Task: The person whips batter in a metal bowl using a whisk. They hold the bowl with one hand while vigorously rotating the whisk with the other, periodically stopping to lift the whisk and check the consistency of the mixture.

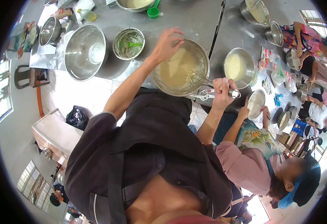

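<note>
A wide steel mixing bowl (207,60) with pale yellow batter (177,67) stands at the table's near edge, in front of my dark apron. My right hand (223,92) grips the handle of a wire balloon whisk (198,79), whose wires reach over the batter at the bowl's right side. At the bowl's far left rim is my left hand (169,46), fingers spread and bent; a thin item may be at the fingertips, but I cannot tell what it is. Left of the bowl, a smaller batter-smeared bowl (128,43) holds a green spatula or spoon (134,44).
A large steel bowl (82,53) stands farther left. A green measuring scoop (153,11) lies beyond. White measuring spoons (205,95) rest at the table edge. Another batter bowl (237,67) is at right, where a co-worker (250,162) in pink handles a bowl (256,105).
</note>
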Available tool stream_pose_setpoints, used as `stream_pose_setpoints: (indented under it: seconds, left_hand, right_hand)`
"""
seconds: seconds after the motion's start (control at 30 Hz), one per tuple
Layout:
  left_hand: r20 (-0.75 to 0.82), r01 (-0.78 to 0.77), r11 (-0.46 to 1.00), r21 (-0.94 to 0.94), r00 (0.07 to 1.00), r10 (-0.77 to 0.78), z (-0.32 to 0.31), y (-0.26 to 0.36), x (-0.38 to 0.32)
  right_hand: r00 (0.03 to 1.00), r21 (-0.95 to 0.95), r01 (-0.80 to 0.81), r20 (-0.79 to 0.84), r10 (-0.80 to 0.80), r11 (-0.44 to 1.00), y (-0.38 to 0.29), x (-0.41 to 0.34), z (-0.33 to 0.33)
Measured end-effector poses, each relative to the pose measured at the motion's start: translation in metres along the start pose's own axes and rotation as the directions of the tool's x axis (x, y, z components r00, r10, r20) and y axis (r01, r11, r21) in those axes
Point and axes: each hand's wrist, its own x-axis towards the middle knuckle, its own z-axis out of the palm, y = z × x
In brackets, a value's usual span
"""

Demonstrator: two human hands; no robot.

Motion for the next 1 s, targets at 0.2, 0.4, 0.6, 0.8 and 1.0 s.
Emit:
stream_pose_setpoints:
  seconds: [0.2,0.4,0.6,0.8,1.0]
  left_hand:
    - [-0.075,-0.028,0.988,-0.153,0.997,0.016,-0.025,0.027,-0.004]
    - [-0.090,-0.058,0.984,-0.167,0.995,0.043,-0.047,0.049,0.008]
    - [-0.081,-0.043,0.954,-0.295,0.997,0.019,-0.058,0.057,0.015]
    - [-0.104,-0.053,0.923,-0.382,0.994,0.014,-0.071,0.066,0.019]
    - [-0.117,-0.057,0.871,-0.488,0.993,-0.001,-0.074,0.066,0.018]
  right_hand:
    - [1.000,0.028,0.008,-0.006,-0.007,1.000,0.008,-0.002,0.001]
    - [0.999,0.017,-0.032,-0.001,0.032,0.999,0.009,0.002,0.001]
    - [0.998,-0.016,-0.055,0.022,0.056,0.998,0.009,0.005,0.005]
    - [0.992,-0.052,-0.104,0.062,0.107,0.993,0.013,0.005,0.003]
    - [0.987,-0.235,-0.149,0.030,0.160,0.961,0.023,-0.004,0.007]
